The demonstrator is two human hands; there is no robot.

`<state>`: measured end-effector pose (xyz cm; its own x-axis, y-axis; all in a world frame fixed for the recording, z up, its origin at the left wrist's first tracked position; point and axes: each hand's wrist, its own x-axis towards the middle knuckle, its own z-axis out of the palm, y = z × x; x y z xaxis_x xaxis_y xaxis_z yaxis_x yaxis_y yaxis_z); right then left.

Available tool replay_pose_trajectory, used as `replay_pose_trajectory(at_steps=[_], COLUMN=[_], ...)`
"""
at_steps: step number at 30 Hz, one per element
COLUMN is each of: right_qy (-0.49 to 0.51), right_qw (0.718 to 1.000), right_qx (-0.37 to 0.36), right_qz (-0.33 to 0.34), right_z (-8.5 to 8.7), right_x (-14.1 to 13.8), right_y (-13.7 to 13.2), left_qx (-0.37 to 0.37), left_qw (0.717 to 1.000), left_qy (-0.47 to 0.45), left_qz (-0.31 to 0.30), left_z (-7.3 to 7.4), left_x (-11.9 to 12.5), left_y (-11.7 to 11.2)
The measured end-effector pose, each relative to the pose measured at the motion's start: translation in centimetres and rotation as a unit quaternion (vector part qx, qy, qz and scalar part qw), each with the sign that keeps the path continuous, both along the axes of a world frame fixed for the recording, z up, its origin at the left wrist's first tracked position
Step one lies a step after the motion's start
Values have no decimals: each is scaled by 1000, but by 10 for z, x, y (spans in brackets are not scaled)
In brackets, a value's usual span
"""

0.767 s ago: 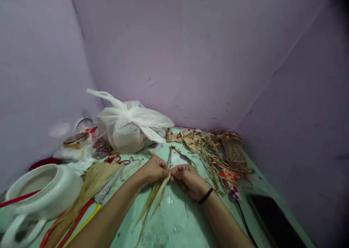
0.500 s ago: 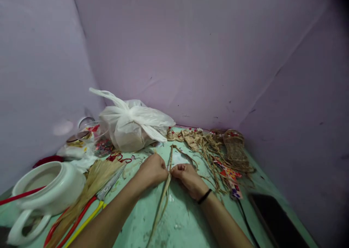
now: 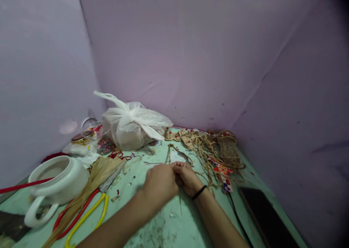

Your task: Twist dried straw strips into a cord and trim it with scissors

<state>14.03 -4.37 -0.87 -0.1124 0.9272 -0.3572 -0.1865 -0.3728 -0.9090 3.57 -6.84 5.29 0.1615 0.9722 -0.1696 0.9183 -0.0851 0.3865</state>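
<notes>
Near the middle of the table, my hands meet over a thin twisted straw strand (image 3: pixel 169 154). My left hand (image 3: pixel 160 184) is closed with its back toward me, right where the strand runs in; its fingers are largely hidden. With thumb and fingertips, my right hand (image 3: pixel 187 176), a black band on its wrist, pinches the strand. Beyond my hands the strand rises, then bends back to the right in a loop. The lower straw strips are covered by my left hand and forearm.
Left stand a white ceramic pot (image 3: pixel 62 177), dry straw (image 3: pixel 102 171) and scissors (image 3: pixel 109 182) with red and yellow handles. Behind sits a tied white plastic bag (image 3: pixel 133 126). Braided straw pieces (image 3: pixel 195 140), a straw bundle (image 3: pixel 228 148) and a dark phone (image 3: pixel 265 217) lie right.
My left hand has moved right and nearer to me, turning over against my right hand. The straw strips that hung toward me are now out of sight. The view has shifted slightly.
</notes>
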Motion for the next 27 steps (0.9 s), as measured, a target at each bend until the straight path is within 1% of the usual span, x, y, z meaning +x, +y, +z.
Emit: replay_pose_trajectory(at_steps=[1, 2, 3, 4, 5, 7, 8, 9, 10, 11, 12, 13, 16, 18, 20, 22, 24, 27], right_qy=[-9, -17, -24, -26, -24, -12, -6, -3, -4, -13, -26, -45, -99, -110, -107, -117, -174, -313], right_qw=[1000, 1000, 1000, 999, 999, 999, 998, 998, 997, 996, 995, 994, 989, 987, 987, 985, 976, 942], right_qx=[2, 5, 9, 15, 20, 38, 48, 59, 71, 81, 89, 95, 106, 112, 117, 120, 123, 115], right_qz=[4, 10, 15, 20, 25, 27, 29, 32, 35, 37, 39, 40, 34, 35, 39, 43, 43, 45], right_z=[1, 2, 3, 3, 3, 2, 0, -2, -5, -8, -10, -13, -17, -16, -13, -9, -5, 2], right_x=[1, 1, 2, 2, 2, 2, 2, 3, 3, 4, 4, 5, 5, 5, 4, 4, 7, 13], right_y=[0, 0, 0, 0, 0, 0, 1, 1, 2, 4, 5, 6, 7, 7, 6, 6, 5, 4], left_qx=[40, 73, 75, 13, -66, -185, -222, -243, -254, -256, -252, -246, -219, -164, -81, -38, -52, -83], left_qw=[999, 995, 989, 981, 967, 923, 901, 882, 869, 864, 868, 878, 922, 951, 969, 971, 969, 963], left_qy=[-9, -49, -109, -172, -225, -316, -354, -385, -407, -416, -413, -397, -311, -258, -234, -234, -242, -255], left_qz=[31, 50, 67, 85, 102, 116, 119, 120, 121, 120, 114, 104, 73, 44, 7, -13, 1, 34], left_z=[3, 4, 3, 0, -5, -17, -23, -28, -32, -35, -36, -36, -37, -40, -45, -49, -51, -52], left_x=[-7, -12, -16, -18, -18, -16, -14, -13, -12, -12, -12, -12, -14, -15, -17, -18, -19, -18], left_y=[8, 15, 22, 28, 32, 36, 37, 37, 37, 37, 37, 37, 39, 40, 43, 45, 46, 46])
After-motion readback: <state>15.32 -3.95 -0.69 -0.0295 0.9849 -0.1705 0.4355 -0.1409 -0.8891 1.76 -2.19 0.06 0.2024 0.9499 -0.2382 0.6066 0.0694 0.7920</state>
